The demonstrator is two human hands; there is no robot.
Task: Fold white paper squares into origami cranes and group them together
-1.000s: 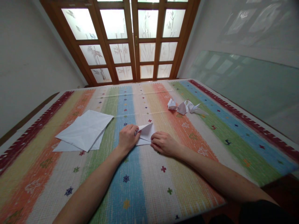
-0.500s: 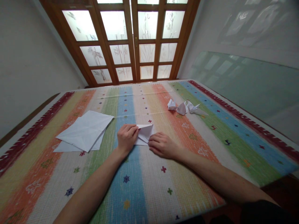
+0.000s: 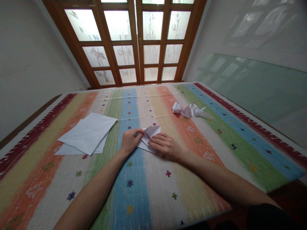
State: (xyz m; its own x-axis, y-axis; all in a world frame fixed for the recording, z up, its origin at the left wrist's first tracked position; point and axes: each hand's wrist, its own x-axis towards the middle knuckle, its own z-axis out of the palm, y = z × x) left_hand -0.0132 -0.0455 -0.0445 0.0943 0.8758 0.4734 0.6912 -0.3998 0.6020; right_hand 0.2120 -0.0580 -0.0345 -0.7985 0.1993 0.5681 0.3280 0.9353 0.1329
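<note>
A small folded sheet of white paper [image 3: 153, 130] lies on the table between my hands, with one flap lifted at its far side. My left hand [image 3: 130, 140] pinches its left edge between thumb and fingers. From the right, my right hand [image 3: 165, 145] lies over the paper, fingers stretched out and resting on the folded layers. The paper's near right part is hidden under that hand.
Loose white sheets [image 3: 90, 132] lie stacked at the left. Several folded paper figures [image 3: 187, 111] stand at the back right. A striped cloth [image 3: 129, 204] covers the table. Beyond its far edge are wooden glazed doors [image 3: 139, 51].
The folded paper has turned slightly, and its far flap stands up more. My right hand has moved left and further over the paper; my left hand keeps its pinch.
</note>
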